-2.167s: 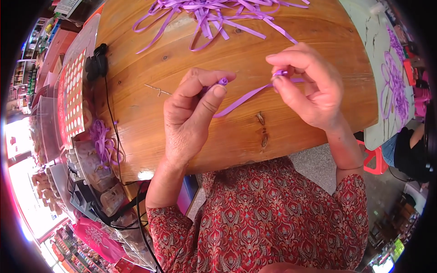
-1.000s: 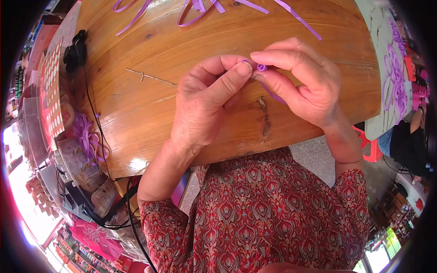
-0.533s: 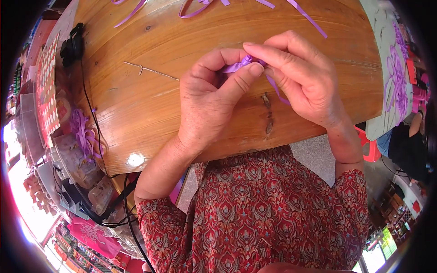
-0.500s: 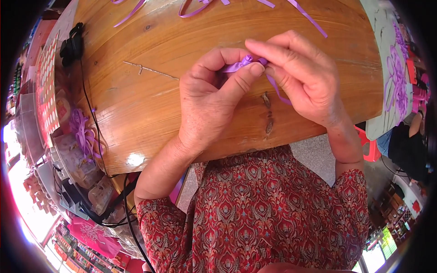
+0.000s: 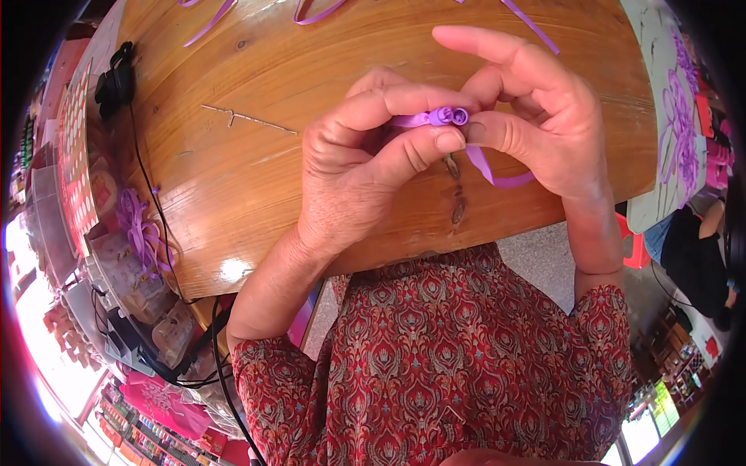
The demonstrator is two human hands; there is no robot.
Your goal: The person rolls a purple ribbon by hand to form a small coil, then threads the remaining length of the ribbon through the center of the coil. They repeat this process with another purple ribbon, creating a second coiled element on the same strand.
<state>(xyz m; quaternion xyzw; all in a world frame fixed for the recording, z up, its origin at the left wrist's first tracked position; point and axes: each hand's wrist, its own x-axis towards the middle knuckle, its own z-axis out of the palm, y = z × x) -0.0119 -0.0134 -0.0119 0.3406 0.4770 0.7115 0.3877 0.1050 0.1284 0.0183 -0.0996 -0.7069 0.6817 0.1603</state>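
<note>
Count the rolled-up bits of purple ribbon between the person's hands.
2: a left roll in the left hand, and a right roll close beside it, next to the right hand. The fingers may hide more.

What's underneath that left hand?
Beneath the left hand is the wooden table, showing around it. Purple rolled ribbon sits between its thumb and finger. Anything straight under the hand is covered, so I can't tell.

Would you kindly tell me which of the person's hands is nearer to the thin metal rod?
Left. The left hand shows just past the right end of the thin metal rod; the right hand is farther right, beyond the left.
</note>
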